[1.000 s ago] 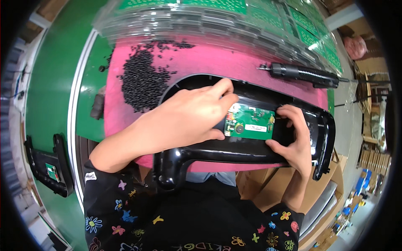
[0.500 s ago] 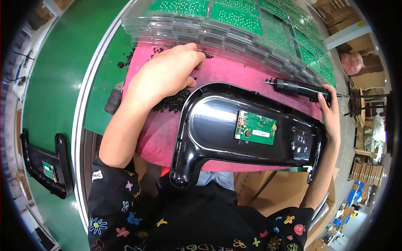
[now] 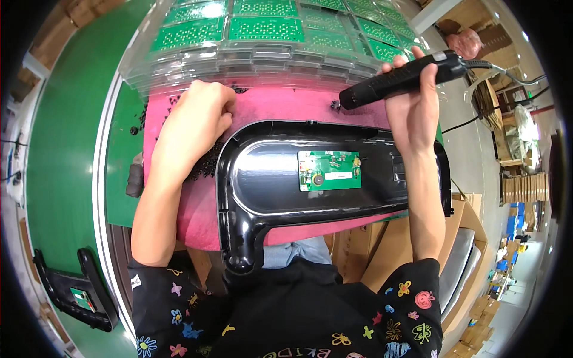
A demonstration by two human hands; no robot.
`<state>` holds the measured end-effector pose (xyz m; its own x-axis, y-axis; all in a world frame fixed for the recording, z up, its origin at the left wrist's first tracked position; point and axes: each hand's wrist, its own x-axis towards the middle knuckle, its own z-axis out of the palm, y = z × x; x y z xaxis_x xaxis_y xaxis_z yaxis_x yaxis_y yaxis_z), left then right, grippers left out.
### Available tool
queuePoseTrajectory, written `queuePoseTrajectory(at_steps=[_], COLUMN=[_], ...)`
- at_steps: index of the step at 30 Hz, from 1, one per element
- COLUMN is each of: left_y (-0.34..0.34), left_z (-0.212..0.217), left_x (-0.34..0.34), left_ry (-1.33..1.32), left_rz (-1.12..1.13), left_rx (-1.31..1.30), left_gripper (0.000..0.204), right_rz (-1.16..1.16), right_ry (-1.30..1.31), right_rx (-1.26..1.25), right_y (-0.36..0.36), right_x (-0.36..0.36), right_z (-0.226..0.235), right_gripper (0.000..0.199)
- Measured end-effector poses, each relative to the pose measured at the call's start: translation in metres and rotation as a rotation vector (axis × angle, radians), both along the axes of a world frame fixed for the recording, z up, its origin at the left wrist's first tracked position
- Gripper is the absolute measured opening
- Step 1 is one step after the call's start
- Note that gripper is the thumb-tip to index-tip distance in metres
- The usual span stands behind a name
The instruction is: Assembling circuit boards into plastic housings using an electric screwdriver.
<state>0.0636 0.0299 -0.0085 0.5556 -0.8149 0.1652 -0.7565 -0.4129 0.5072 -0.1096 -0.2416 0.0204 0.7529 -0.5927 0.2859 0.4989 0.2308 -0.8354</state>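
Observation:
My right hand [image 3: 415, 116] grips a black electric screwdriver [image 3: 397, 80], raised above the far right of the work area, its tip pointing left. Below it lies an L-shaped black plastic housing [image 3: 268, 191], hollow side up, with a small green circuit board [image 3: 343, 169] inside. My right forearm crosses over the housing's right end. Beyond its left corner, my left hand [image 3: 194, 122] is closed with curled fingers over the pink mat [image 3: 286, 101]; whatever they may hold is hidden. Beside that hand lies a pile of small black screws [image 3: 206, 165], partly covered by my wrist.
Stacked clear plastic trays [image 3: 256, 68] with green circuit boards line the far side. On the green surface [image 3: 65, 149] at left lies another black housing [image 3: 57, 283] with a board. An open cardboard box [image 3: 382, 253] stands near right. The screwdriver's cord [image 3: 507, 71] runs off right.
My right hand has lifted the screwdriver off the mat's right side and swung it up, tip left. My left hand has curled in more. The whole view has shifted somewhat.

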Motion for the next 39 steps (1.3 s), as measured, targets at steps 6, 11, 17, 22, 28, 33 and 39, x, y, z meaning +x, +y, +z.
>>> queuePoseTrajectory(at_steps=[6,11,17,22,28,33,39], left_y=[-0.017,-0.024,-0.025,-0.027,-0.022,-0.025,-0.023], left_z=[0.026,0.018,0.015,0.015,0.020,0.018,0.019], left_x=[-0.025,-0.045,-0.049,-0.059,-0.049,-0.055,-0.061], left_ry=[0.304,0.372,0.611,0.843,0.877,0.886,0.672], left_rz=[-0.272,-0.499,-0.487,-0.343,-0.315,-0.427,-0.468], left_rx=[-0.546,-0.615,-0.636,-0.779,-0.683,-0.598,-0.627], left_gripper=[0.012,0.014,0.017,0.012,0.010,0.015,0.013], right_rz=[0.213,0.296,0.315,0.303,0.238,0.227,0.220], right_ry=[-0.220,-0.230,-0.328,-0.360,-0.391,-0.402,-0.396], right_rx=[0.213,0.250,0.092,0.032,0.057,0.060,0.068], right_y=[0.037,0.069,0.072,0.076,0.077,0.079,0.085], right_x=[-0.026,-0.030,-0.036,-0.047,-0.055,-0.057,-0.061], right_z=[0.029,0.031,0.035,0.045,0.055,0.058,0.058], right_gripper=[0.059,0.063,0.072,0.076,0.072,0.072,0.073])
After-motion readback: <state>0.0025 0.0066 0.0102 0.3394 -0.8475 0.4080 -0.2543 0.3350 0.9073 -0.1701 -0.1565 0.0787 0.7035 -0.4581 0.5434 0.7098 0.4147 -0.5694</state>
